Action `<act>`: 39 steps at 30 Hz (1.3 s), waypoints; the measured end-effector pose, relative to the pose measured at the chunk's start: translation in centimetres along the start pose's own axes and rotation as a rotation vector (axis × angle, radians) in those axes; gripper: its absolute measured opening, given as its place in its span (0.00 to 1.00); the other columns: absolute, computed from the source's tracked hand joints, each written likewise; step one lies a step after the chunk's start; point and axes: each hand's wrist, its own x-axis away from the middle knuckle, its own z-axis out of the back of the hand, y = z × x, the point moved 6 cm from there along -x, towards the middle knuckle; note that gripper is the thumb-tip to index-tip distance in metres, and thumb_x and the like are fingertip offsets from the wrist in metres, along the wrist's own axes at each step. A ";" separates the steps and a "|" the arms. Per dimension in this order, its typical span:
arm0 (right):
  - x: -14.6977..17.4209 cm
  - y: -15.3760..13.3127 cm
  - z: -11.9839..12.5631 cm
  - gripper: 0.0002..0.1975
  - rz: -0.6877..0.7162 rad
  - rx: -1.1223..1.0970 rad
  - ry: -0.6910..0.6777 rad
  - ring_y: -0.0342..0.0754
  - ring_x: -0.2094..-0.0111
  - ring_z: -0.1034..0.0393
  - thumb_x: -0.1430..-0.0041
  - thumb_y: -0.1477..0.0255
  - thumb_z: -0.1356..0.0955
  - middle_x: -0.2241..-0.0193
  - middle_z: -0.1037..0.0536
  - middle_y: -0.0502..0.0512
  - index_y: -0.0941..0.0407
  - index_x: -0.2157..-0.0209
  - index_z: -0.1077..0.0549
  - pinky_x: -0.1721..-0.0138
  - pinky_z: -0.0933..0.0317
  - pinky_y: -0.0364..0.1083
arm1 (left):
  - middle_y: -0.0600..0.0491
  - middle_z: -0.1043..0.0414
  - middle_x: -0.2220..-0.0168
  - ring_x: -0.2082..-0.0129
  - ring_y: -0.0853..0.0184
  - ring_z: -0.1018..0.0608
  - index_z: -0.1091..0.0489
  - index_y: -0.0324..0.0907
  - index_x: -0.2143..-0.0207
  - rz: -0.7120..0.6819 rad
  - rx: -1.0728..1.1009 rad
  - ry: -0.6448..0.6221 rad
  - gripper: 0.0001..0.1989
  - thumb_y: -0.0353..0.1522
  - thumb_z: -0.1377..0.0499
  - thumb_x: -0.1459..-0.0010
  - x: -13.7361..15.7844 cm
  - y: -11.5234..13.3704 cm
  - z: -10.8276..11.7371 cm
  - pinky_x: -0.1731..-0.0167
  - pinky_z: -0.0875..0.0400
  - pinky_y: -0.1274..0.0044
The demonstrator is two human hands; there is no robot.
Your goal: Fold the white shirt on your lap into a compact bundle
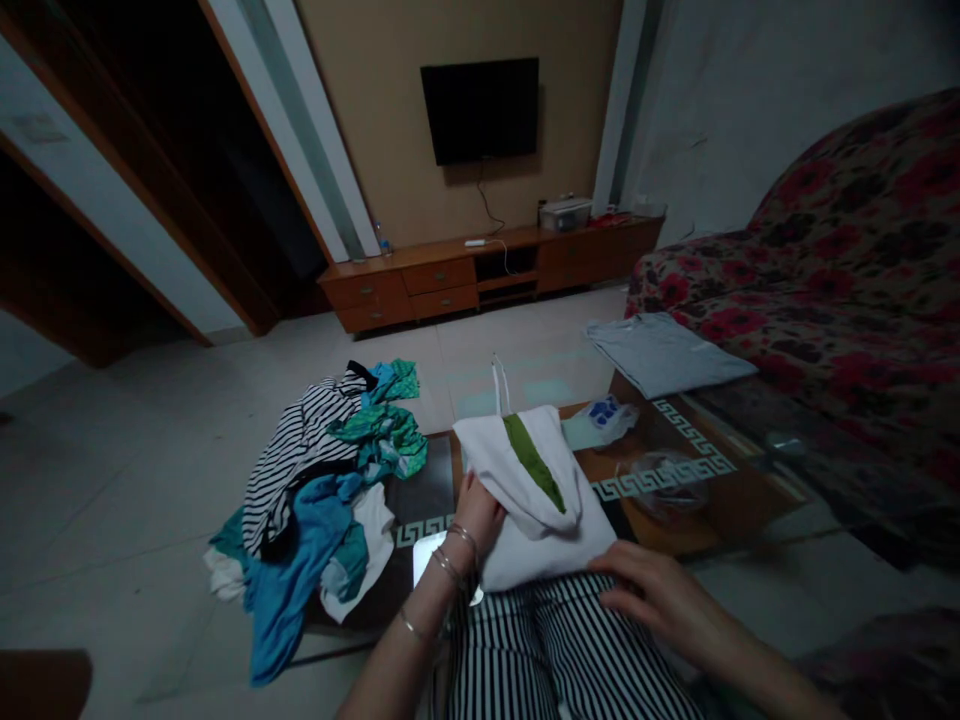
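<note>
A folded white hoodie (517, 555) rests over the near edge of the glass coffee table and my lap. Its hood lies on top with green lining (534, 462) showing, and white drawstrings stretch out beyond it. My left hand (480, 510), with bangles on the wrist, grips the hoodie at the left side of the hood; the fingertips are partly hidden by cloth. At the near right corner of the hoodie, my right hand (649, 585) touches the edge with bent fingers, thumb apart from them.
Left on the table lies a heap of clothes: a striped top (300, 455), a blue garment (300, 550) and green cloth (386, 435). A folded grey garment (667, 352) is at the far right, near plastic bags (609, 418) and a floral sofa (825, 250). A TV cabinet (442, 285) stands beyond.
</note>
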 end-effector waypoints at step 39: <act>-17.6 -0.7 6.4 0.08 0.367 0.266 -0.495 0.38 0.79 0.44 0.50 0.68 0.30 0.81 0.36 0.45 0.59 0.71 0.25 0.76 0.55 0.39 | 0.48 0.26 0.71 0.60 0.56 0.27 0.29 0.42 0.83 -0.304 -0.292 -0.514 0.05 0.24 0.41 0.61 -9.1 2.9 0.7 0.50 0.44 0.62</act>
